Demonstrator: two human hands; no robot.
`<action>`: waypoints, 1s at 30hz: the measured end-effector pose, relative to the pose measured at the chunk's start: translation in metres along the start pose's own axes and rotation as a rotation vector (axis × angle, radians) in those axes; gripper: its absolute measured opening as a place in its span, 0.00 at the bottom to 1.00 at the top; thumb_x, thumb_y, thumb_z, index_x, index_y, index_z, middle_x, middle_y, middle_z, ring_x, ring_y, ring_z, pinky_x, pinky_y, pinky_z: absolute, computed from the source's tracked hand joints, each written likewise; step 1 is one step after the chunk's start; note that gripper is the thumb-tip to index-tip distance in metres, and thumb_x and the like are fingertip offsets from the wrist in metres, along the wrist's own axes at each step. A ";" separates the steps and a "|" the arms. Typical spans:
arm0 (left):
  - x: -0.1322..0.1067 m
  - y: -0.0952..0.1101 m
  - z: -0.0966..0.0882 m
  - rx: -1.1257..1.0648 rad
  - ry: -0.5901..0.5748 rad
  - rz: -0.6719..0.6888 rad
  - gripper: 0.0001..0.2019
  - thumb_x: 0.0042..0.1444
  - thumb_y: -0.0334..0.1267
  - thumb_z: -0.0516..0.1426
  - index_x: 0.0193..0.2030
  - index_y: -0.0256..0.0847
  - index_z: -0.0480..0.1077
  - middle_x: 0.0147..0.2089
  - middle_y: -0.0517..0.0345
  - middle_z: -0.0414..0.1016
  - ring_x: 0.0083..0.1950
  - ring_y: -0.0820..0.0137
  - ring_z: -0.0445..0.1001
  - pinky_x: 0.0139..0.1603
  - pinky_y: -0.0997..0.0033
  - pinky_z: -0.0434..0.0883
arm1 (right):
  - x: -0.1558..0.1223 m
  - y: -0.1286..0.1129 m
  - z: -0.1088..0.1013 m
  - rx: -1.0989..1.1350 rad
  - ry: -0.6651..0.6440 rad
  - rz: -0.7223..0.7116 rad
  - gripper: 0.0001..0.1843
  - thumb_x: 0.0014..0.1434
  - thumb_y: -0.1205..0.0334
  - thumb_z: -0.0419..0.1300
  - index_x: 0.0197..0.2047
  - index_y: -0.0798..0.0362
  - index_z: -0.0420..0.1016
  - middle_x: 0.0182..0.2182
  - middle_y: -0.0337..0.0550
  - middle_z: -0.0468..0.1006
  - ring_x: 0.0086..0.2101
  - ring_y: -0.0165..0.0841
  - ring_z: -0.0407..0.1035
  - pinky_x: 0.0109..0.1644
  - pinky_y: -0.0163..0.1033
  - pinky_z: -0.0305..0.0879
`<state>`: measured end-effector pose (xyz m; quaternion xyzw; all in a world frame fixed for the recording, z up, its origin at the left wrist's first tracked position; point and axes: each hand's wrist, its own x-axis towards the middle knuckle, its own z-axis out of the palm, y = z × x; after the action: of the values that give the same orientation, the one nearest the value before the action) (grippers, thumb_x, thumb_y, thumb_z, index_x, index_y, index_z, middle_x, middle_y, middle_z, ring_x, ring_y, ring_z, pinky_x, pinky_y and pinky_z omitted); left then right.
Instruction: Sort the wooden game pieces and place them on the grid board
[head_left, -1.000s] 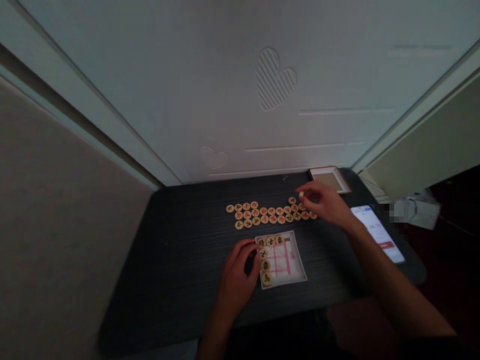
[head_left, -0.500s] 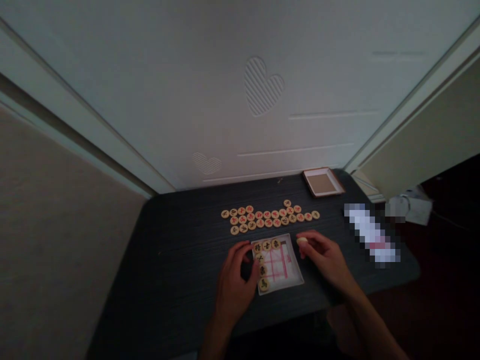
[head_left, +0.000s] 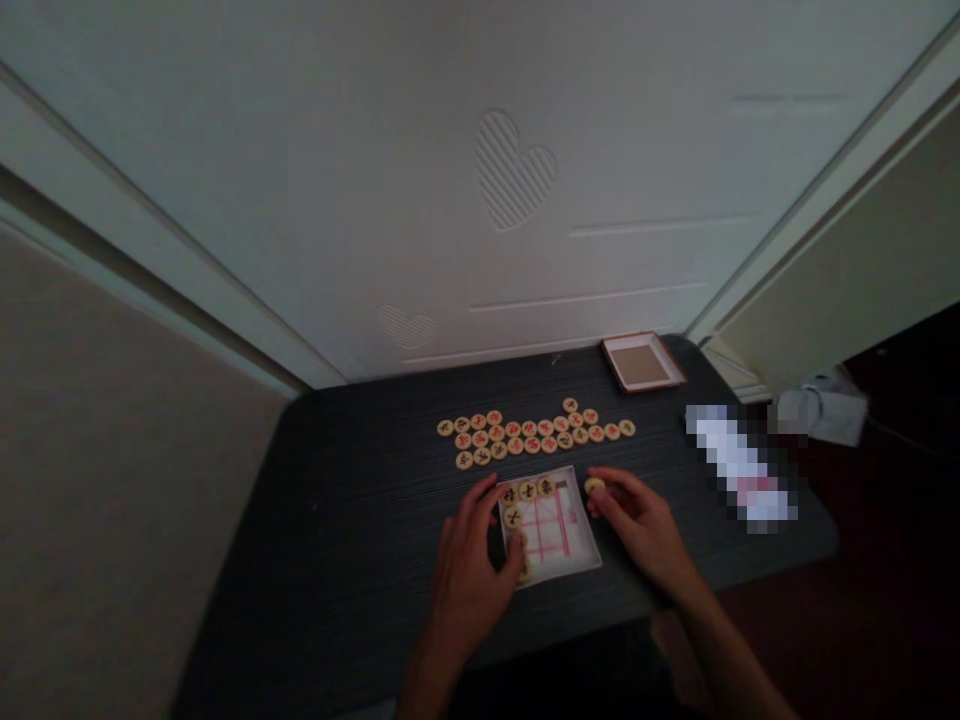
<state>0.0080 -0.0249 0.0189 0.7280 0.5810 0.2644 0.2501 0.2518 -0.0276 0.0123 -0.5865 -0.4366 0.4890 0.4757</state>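
My right hand (head_left: 637, 520) pinches a round Chinese chess piece (head_left: 595, 486) between thumb and fingertips, just outside the right edge of a shallow white box (head_left: 581, 570). On the box's other side, my left hand (head_left: 480, 565) is open, thumb and fingers apart. Its fingertips are at the upper left corner, and its thumb reaches over the left column of pieces. Black-marked pieces (head_left: 528, 490) line the top of the box, with another black-marked piece (head_left: 512, 517) below them. Lower pieces are partly hidden by the thumb. Pink lines mark the box's bottom.
Rows of red- and black-marked pieces (head_left: 532, 445) lie on the dark table (head_left: 360, 540) beyond the box. A shallow brown-rimmed lid or tray (head_left: 643, 364) sits at the back right. A blurred-out item (head_left: 742, 468) lies at the right. A white panel with hearts (head_left: 514, 170) rises behind the table.
My left thumb has moved inward over the lower left pieces, covering more of them. My right hand still holds the piece, in nearly the same place. The view has shifted slightly.
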 end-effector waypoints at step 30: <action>0.006 0.005 0.007 0.030 0.068 -0.058 0.23 0.61 0.35 0.58 0.63 0.46 0.63 0.62 0.50 0.70 0.48 0.62 0.75 0.55 0.54 0.68 | -0.001 0.000 0.002 -0.057 -0.006 -0.063 0.16 0.63 0.50 0.64 0.51 0.47 0.77 0.36 0.41 0.80 0.36 0.33 0.76 0.43 0.37 0.74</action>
<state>0.0176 -0.0206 0.0178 0.7052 0.6138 0.2730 0.2270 0.2493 -0.0287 0.0128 -0.5846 -0.4700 0.4627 0.4725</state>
